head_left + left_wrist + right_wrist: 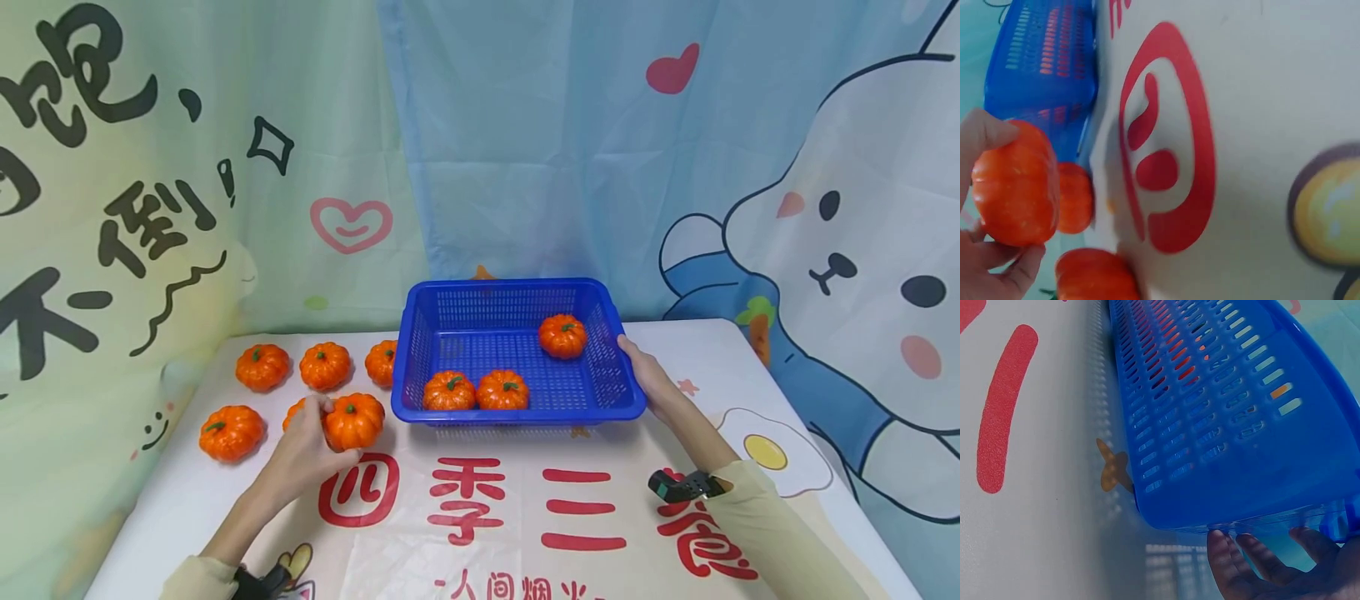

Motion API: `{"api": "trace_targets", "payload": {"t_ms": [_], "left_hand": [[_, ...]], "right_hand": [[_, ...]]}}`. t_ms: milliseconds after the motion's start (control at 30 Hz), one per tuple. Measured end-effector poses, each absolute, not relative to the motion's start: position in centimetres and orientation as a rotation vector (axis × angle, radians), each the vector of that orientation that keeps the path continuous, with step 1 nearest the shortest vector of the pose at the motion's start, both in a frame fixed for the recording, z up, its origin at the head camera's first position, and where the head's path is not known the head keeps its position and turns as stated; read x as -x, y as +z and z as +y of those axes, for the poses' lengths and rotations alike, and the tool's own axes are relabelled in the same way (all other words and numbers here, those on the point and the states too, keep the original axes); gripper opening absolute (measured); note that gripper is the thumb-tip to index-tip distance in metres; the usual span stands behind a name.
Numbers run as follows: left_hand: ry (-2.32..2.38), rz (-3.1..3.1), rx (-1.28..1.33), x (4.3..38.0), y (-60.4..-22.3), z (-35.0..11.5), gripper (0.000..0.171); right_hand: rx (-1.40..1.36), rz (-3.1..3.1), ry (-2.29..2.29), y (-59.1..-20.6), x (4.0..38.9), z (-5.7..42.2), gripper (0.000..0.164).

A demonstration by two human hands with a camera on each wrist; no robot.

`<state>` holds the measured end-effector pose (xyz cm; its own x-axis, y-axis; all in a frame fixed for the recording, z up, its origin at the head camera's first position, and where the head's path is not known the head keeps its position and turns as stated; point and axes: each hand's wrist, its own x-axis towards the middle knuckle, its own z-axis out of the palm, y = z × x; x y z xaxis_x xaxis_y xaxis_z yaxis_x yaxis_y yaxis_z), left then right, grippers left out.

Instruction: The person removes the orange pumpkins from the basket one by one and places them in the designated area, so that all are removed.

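Observation:
My left hand [306,450] holds a small orange pumpkin [355,422] between thumb and fingers, left of the blue plastic basket [517,414]. In the left wrist view the held pumpkin [1015,187] shows its ribbed side, with thumb above and fingers below. My right hand [651,379] grips the basket's right side near the rim. Fingertips [1217,547] touch the outer wall in the right wrist view; the thumb is out of that view. Inside the basket sit three pumpkins: one toward the back right [562,337] and two by the front wall, left [449,392] and middle [503,390].
Several more pumpkins lie on the table's left part, including a front-left pumpkin [232,433], a back-left pumpkin [262,367] and one beside the basket [381,363]. My left hand partly covers another pumpkin [293,413]. A printed curtain [510,167] hangs behind the table.

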<state>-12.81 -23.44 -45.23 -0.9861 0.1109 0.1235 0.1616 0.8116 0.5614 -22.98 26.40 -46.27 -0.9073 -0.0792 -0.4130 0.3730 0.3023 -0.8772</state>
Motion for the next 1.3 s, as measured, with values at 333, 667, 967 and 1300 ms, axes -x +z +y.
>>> {"api": "trace_targets", "payload": {"t_ms": [333, 667, 967, 1300], "left_hand": [[-0.826, -2.999, 0.321, 13.8, -47.1, -21.8, 0.092], [-0.880, -3.045, 0.278, 14.9, -48.2, -20.6, 0.092], [-0.772, -2.971, 0.379, 13.2, -46.4, -20.9, 0.117], [-0.910, -2.948, 0.338, 10.6, -43.7, -21.4, 0.110]], "right_hand": [[-0.254, 2.191, -1.646, -46.2, 23.0, 26.4, 0.087], [-0.266, 2.182, -1.654, -46.2, 22.9, 26.2, 0.086], [-0.261, 2.182, -1.656, -46.2, 23.0, 26.2, 0.086], [-0.272, 2.179, -1.676, -46.3, 23.1, 26.4, 0.088]]}}
